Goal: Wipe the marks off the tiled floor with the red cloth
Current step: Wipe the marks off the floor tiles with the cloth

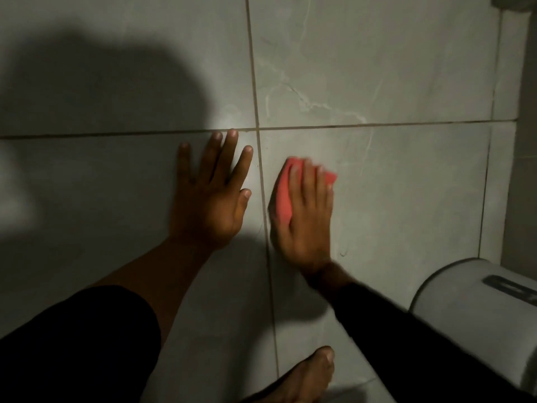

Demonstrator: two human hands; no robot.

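Note:
The red cloth is folded and pressed flat on the grey tiled floor, just right of a vertical grout line. My right hand lies on top of it with fingers spread over the cloth, slightly blurred. My left hand rests flat on the tile left of the grout line, fingers apart and holding nothing. A small dark mark shows on the tile right of my right wrist. Pale veins run across the tile beyond the cloth.
A white round-topped bin stands at the lower right, close to my right forearm. A wall or skirting runs along the right edge. My bare foot is at the bottom centre. A large shadow covers the floor at the left.

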